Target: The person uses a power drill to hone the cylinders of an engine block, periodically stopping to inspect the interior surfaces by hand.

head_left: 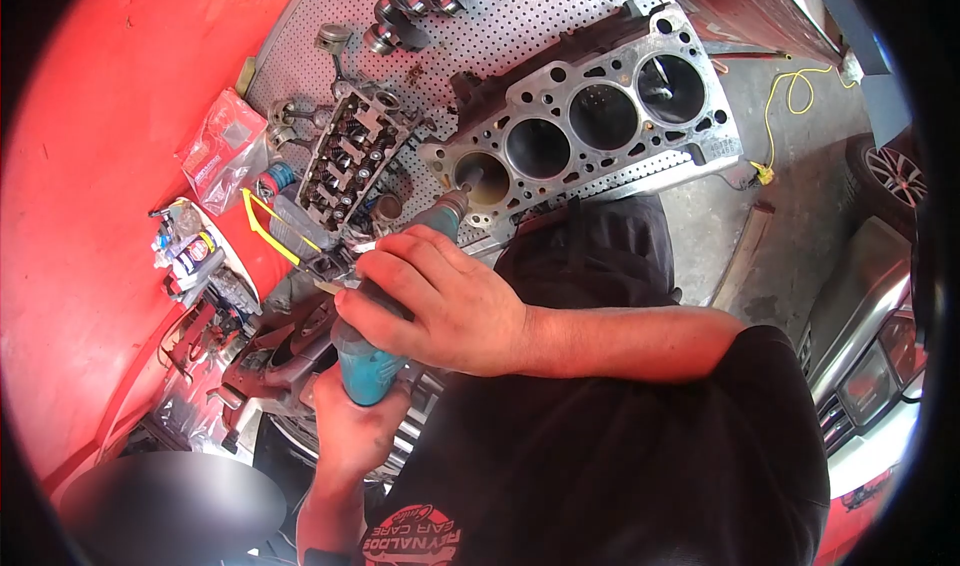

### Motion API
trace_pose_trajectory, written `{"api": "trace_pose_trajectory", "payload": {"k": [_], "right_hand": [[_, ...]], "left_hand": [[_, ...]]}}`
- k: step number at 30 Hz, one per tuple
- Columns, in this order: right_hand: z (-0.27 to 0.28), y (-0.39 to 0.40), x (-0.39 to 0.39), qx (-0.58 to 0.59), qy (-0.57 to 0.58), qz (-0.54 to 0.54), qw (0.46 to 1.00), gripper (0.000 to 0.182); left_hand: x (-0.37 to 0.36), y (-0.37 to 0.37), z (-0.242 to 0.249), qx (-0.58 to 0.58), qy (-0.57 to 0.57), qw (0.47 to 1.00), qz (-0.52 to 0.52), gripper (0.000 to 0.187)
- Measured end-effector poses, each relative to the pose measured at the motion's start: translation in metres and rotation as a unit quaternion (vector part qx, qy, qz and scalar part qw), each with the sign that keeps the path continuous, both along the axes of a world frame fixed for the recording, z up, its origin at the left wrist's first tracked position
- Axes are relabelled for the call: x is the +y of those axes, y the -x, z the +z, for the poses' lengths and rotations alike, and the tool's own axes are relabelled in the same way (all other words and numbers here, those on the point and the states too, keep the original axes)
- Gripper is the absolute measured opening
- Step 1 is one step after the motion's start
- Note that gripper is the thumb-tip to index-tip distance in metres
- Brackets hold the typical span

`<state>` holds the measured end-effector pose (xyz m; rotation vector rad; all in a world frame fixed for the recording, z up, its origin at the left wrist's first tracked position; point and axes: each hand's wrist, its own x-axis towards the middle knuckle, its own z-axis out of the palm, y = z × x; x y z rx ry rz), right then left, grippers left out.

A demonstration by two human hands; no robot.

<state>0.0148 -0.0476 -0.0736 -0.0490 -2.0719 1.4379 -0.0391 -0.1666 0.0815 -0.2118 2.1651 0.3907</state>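
Observation:
A teal and dark power drill (370, 371) slants up toward an engine block (555, 84). My right hand (440, 301) is wrapped over the top of the drill body. Lower down, my left hand (360, 421) is closed around the drill's rear part; some of its fingers are hidden. The drill's chuck (455, 204) sits at the edge of the nearest cylinder bore (487, 188). A thin shaft runs from the chuck into this bore, and its end is blurred. The other bores in the row look dark and smooth.
A cylinder head (350, 161) lies left of the block on a perforated metal table (300, 46). Pistons with rods (333, 38) and a crankshaft (415, 16) rest there too. Bottles and bags (195, 251) crowd the left. A yellow cord (775, 126) crosses the floor near a car wheel (893, 174).

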Motion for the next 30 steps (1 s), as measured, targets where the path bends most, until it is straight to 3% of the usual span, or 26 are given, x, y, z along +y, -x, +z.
{"api": "trace_pose_trajectory", "payload": {"k": [22, 30], "right_hand": [[-0.035, -0.007, -0.003, -0.053, 0.001, 0.018, 0.998, 0.051], [-0.053, -0.012, 0.001, -0.062, 0.012, 0.022, 0.998, 0.056]], "left_hand": [[0.009, -0.003, -0.041, -0.011, -0.003, 0.999, 0.038, 0.015], [-0.004, -0.012, -0.074, 0.024, -0.030, 0.999, -0.002, 0.017]]}}
